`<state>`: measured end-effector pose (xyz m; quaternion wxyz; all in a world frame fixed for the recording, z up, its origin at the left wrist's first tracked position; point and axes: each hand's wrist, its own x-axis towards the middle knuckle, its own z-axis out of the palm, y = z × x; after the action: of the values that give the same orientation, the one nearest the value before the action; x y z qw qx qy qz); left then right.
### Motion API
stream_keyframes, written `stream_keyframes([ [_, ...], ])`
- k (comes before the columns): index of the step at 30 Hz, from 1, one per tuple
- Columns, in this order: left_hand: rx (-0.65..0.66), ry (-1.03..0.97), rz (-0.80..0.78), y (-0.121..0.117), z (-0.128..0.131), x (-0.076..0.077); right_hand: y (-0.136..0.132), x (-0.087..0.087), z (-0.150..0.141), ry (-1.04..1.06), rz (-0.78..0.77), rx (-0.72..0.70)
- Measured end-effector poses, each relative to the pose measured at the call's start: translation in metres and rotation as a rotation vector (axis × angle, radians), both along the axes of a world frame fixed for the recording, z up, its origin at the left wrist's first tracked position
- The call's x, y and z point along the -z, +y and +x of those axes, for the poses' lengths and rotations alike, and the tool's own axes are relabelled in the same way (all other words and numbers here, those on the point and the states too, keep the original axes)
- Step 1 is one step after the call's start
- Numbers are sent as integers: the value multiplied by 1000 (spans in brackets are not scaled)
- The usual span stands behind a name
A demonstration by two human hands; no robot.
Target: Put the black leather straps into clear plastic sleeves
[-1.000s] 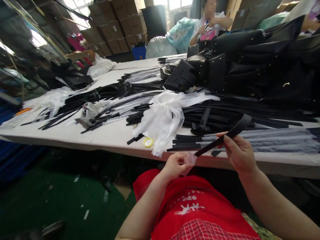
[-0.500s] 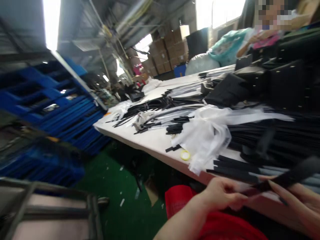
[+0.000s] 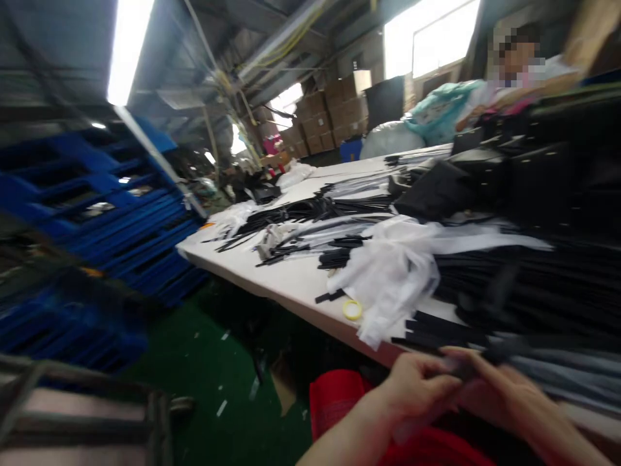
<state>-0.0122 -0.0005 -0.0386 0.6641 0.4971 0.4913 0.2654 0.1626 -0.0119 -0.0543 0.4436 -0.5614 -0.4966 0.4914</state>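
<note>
At the table's near edge my left hand [image 3: 417, 385] pinches the end of a dark strip [image 3: 463, 370], fingers closed. My right hand [image 3: 512, 395] meets it from the right, its fingers closed over the same strip, most of which they hide. Motion blurs the strip, and a pale, see-through sliver hangs below my left hand. Just beyond my hands lie flat black strips [image 3: 444, 331] and grey, plastic-wrapped strips [image 3: 563, 369]. A crumpled white sheet [image 3: 398, 259] rests on the table behind them.
A yellow tape ring [image 3: 352, 309] lies near the edge of the white table [image 3: 291, 285]. Black bags [image 3: 528, 181] are piled at right, with a co-worker [image 3: 514, 90] behind. Blue pallets [image 3: 140, 239] stand at left; a metal-framed cart [image 3: 87, 421] is at lower left.
My right hand has moved left, close to my left hand, along the dark strip. The strip's long free end no longer shows at right. The view has shifted slightly.
</note>
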Motion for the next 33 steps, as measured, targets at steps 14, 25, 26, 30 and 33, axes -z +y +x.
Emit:
stream_keyframes([
  [14,108,-59,55,17,17,0,15,-14,31,584,-155,78],
  [25,188,14,18,18,22,11,7,2,24,605,-242,-12],
  [26,202,29,6,17,20,13,9,4,30,643,-224,49],
  [30,231,102,-33,12,11,19,25,0,67,687,-105,312],
  [33,206,68,-47,13,15,14,25,-11,69,601,-58,238],
])
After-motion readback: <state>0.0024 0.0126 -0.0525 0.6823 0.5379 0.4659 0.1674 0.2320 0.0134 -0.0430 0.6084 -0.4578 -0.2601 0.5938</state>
